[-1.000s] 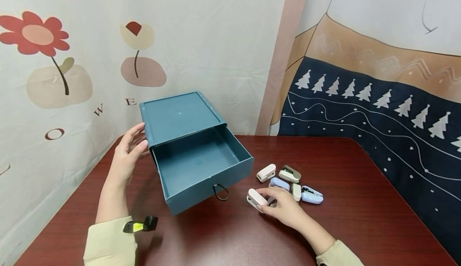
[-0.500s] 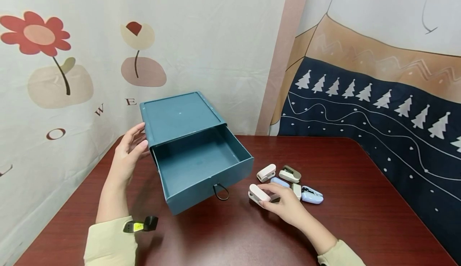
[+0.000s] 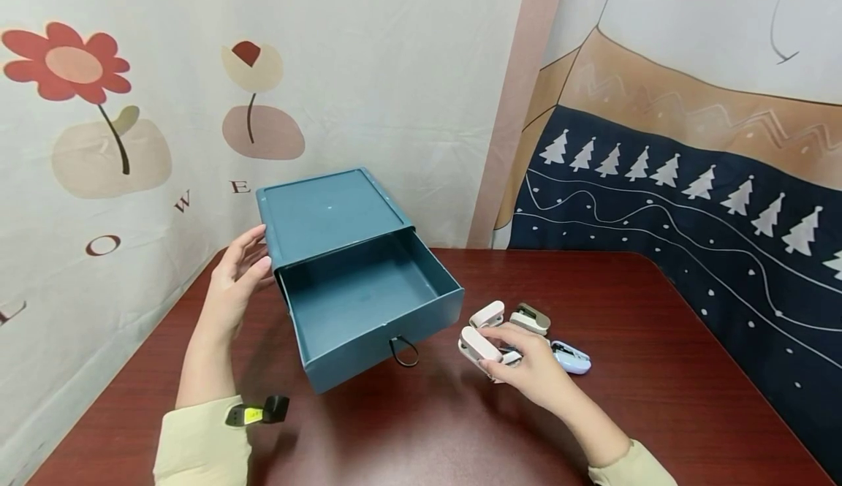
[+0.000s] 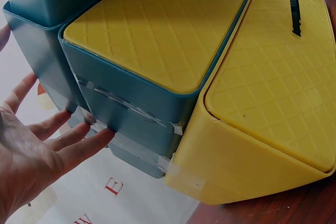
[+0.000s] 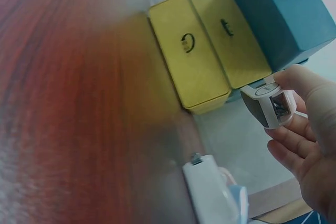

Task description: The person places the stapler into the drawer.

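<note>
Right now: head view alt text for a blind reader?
The right hand pinches a small white device over a red-brown table, near similar devices; the left hand touches the side of a teal box, its drawer open.
</note>
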A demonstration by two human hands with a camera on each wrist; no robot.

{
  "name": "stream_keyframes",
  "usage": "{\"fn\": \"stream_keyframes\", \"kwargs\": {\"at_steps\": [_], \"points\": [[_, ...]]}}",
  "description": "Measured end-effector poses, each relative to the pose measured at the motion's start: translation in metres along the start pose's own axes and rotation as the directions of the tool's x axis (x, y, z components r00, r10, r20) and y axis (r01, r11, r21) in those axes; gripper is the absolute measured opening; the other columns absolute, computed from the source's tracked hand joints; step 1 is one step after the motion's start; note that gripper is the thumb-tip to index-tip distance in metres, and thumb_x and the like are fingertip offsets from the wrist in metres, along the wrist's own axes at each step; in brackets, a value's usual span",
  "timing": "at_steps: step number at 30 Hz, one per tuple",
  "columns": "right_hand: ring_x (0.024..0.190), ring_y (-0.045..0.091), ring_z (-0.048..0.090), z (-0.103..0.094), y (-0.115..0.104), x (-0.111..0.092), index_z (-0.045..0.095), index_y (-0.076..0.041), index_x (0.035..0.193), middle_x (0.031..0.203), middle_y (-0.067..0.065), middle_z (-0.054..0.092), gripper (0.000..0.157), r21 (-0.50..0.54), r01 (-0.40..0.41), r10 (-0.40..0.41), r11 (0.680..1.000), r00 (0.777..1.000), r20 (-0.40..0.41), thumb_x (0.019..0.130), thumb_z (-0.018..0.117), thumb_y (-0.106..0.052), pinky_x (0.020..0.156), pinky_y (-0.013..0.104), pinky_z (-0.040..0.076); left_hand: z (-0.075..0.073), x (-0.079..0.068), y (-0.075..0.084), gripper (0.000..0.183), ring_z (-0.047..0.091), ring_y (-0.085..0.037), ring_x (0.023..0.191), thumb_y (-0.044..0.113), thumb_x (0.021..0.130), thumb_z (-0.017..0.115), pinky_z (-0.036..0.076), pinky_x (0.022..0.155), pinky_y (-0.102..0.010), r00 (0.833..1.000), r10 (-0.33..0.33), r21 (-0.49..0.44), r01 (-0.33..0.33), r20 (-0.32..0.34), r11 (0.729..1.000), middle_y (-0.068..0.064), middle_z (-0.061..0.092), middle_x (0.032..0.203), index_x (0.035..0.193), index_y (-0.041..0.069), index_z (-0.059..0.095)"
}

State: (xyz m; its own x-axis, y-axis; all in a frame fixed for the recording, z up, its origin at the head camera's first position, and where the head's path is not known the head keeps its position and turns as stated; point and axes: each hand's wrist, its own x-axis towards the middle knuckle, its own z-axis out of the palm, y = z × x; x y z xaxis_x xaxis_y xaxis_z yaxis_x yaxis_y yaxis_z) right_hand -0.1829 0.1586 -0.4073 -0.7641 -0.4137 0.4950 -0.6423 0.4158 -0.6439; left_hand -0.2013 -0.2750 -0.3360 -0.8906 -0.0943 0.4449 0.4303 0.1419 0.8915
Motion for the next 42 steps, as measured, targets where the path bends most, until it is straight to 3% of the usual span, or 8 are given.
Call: {"fn": "stream_keyframes", "kwargs": {"at_steps": [11,21,33,42], "points": [[0.089,0.014,0.058,-0.018,-0.019,0.003,0.070,-0.011,0.115,0.105,-0.001,0.067,0.044,-0.027,-0.011,0.008,1.000,0.997,-0.077,0.073,0.082,-0.004,0.067,0.035,0.052,0.000,-0.002,0.001,0.052,0.040,-0.022,0.123,0.015,0.097,0.053,0.046,0.081,-0.018,1.000,-0.004,0.000,0.004,-0.001,1.000,-0.010,0.038,0.140,0.147,0.015,0.039],[0.084,0.014,0.058,-0.031,-0.036,0.008,0.069,-0.011,0.116,0.102,-0.003,0.065,0.044,0.037,0.031,-0.027,0.999,0.994,-0.109,0.075,0.080,-0.002,0.066,0.028,0.051,0.000,-0.003,0.002,0.052,0.040,-0.022,0.124,0.015,0.097,0.052,0.047,0.080,-0.018,1.000,0.000,0.014,0.000,-0.002,1.000,-0.010,0.038,0.141,0.147,0.015,0.038],[0.086,0.015,0.058,-0.045,-0.058,0.023,0.068,-0.011,0.117,0.100,-0.003,0.065,0.045,0.070,0.070,-0.059,0.995,0.987,-0.148,0.075,0.079,0.003,0.069,0.026,0.050,0.001,-0.003,0.002,0.052,0.041,-0.020,0.123,0.014,0.097,0.052,0.047,0.081,-0.019,1.000,-0.002,-0.001,0.002,0.006,1.000,-0.010,0.038,0.140,0.148,0.015,0.038],[0.094,0.016,0.059,-0.056,-0.077,0.041,0.067,-0.007,0.118,0.107,-0.001,0.065,0.047,0.103,0.112,-0.096,0.988,0.984,-0.149,0.075,0.077,0.008,0.081,0.028,0.051,0.000,-0.004,0.004,0.052,0.041,-0.020,0.122,0.015,0.097,0.053,0.047,0.082,-0.019,1.000,-0.001,0.013,0.001,-0.006,1.000,-0.011,0.038,0.140,0.147,0.015,0.038]]}}
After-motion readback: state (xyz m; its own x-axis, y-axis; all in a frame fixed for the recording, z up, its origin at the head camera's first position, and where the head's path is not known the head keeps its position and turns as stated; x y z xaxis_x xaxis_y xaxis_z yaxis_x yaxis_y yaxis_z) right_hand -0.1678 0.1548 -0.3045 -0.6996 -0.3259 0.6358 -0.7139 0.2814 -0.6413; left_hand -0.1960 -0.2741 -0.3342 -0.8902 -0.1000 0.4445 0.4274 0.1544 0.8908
